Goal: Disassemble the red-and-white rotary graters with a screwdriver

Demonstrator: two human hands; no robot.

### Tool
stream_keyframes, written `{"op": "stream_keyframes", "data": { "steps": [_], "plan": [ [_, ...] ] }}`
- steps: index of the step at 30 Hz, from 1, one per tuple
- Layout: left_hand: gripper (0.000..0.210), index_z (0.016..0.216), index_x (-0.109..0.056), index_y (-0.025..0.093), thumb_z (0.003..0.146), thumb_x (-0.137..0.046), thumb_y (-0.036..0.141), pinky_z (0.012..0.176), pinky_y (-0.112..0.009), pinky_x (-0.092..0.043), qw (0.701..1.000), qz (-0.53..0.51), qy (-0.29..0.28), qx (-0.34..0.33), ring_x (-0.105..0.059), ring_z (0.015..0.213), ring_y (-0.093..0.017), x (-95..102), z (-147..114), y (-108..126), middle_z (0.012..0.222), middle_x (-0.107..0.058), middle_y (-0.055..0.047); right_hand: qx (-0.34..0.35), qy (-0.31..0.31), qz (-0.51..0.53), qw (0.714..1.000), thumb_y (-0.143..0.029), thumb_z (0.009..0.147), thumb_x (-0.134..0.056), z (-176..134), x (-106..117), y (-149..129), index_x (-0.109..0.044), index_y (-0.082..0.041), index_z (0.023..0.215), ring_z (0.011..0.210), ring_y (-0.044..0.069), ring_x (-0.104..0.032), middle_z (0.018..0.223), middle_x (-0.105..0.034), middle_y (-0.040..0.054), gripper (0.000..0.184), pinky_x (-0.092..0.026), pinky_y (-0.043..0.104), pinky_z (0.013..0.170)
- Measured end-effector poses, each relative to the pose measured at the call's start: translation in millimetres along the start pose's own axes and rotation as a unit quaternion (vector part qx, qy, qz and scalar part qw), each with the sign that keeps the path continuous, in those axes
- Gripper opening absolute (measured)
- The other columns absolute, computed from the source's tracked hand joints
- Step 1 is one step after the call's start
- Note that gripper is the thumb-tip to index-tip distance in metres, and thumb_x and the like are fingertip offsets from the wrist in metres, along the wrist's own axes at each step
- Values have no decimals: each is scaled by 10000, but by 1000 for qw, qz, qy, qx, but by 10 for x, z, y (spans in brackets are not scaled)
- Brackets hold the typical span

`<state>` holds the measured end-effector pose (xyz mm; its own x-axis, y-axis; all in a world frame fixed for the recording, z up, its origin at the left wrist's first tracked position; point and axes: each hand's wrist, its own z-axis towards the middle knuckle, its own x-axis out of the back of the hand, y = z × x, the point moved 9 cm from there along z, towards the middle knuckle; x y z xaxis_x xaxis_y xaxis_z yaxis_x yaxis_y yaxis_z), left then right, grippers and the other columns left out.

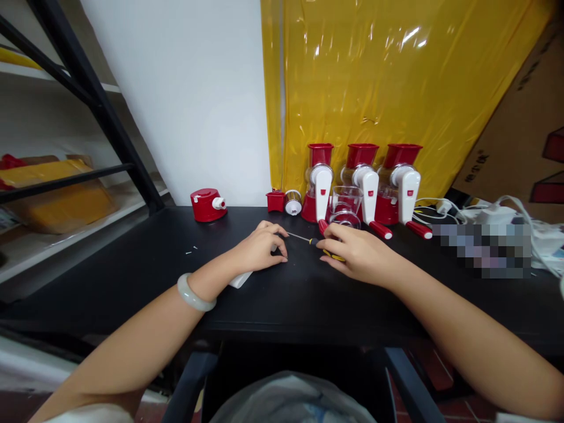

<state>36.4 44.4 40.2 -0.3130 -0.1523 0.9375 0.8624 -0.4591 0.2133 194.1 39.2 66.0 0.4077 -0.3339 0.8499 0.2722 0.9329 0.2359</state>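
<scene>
My right hand [359, 249] grips a screwdriver [337, 256] by its black and yellow handle. The thin metal shaft points left, its tip at the fingers of my left hand [267, 247]. Those fingers are curled down over a white plastic piece [241, 279] lying on the table. One end of that piece shows below my wrist, and a bit of white shows between thumb and fingers; the rest is hidden. Left of this hand lie small light-coloured screws or pins [192, 251]. A red round base [208, 205] with a white side knob stands farther back.
Three red and white rotary graters [324, 188] with crank handles line the back of the black table [282, 311]. By them are clear cups [346, 202], a metal grating drum [293, 202] and a red hopper [276, 201]. White cables [458, 211] lie right; a shelf rack [106, 129] stands left.
</scene>
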Motion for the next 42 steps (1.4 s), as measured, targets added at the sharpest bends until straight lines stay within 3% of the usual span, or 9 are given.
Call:
{"op": "stream_keyframes", "data": {
  "steps": [9, 16, 21, 24, 28, 34, 39, 42],
  "plan": [
    [51, 801, -773, 248, 756, -763, 269, 999, -444, -392, 1000, -1, 7, -2, -471, 1129, -280, -6, -6, -11, 1164, -604, -68, -45, -139, 1, 989, -240, 895, -537, -17, -239, -13, -579, -185, 1213, 815, 179, -606, 1148, -531, 112, 326, -425, 292, 632],
    [271, 983, -742, 247, 726, -794, 315, 988, -452, -410, 1000, -8, 23, 0, -485, 1128, -285, 11, -10, -32, 1136, -606, -80, -107, -216, 23, 970, -256, 838, -583, -82, -370, 79, -562, -219, 1222, 748, 163, -626, 1246, -509, 111, 386, -390, 272, 582],
    [325, 1027, -716, 236, 749, -772, 395, 991, -456, -413, 1000, -17, 23, 2, -488, 1136, -290, 37, -20, -27, 1137, -608, -87, -141, -259, 52, 954, -247, 814, -595, -114, -432, 136, -557, -224, 1245, 788, 176, -637, 1155, -565, 91, 433, -392, 263, 597],
    [402, 1126, -663, 225, 818, -678, 482, 994, -461, -420, 998, -35, 52, 23, -506, 1151, -287, 124, -21, -112, 1158, -616, -92, -148, -267, 45, 951, -268, 821, -589, -118, -439, 164, -556, -227, 1252, 789, 187, -641, 1139, -583, 89, 434, -394, 273, 598],
    [480, 1223, -581, 164, 892, -539, 509, 900, -406, -490, 983, -99, 97, 119, -607, 1062, -255, 228, -37, -428, 1197, -625, -133, -154, -269, 28, 950, -270, 822, -594, -128, -445, 199, -551, -224, 1258, 824, 209, -653, 1130, -606, 88, 440, -402, 283, 607],
    [555, 1078, -668, 128, 839, -531, 610, 813, -350, -484, 976, -90, -12, 197, -657, 937, -265, 77, -53, -664, 1038, -705, -133, -160, -247, -7, 956, -292, 868, -566, -126, -447, 293, -576, -228, 1219, 841, 223, -667, 1041, -652, 76, 357, -396, 285, 600],
    [536, 905, -689, 167, 762, -576, 671, 681, -301, -443, 975, -88, -68, 190, -655, 804, -241, 42, -77, -597, 901, -717, -82, -160, -215, -47, 962, -289, 916, -514, -100, -407, 377, -611, -225, 1122, 827, 205, -658, 974, -662, 75, 237, -375, 269, 582],
    [488, 775, -657, 178, 752, -586, 660, 604, -298, -400, 979, -61, -71, 179, -627, 711, -230, 48, -86, -563, 796, -687, -69, -146, -190, -67, 969, -295, 927, -506, -64, -355, 355, -627, -197, 1015, 817, 198, -652, 931, -660, 77, 179, -367, 268, 582]
  ]
}}
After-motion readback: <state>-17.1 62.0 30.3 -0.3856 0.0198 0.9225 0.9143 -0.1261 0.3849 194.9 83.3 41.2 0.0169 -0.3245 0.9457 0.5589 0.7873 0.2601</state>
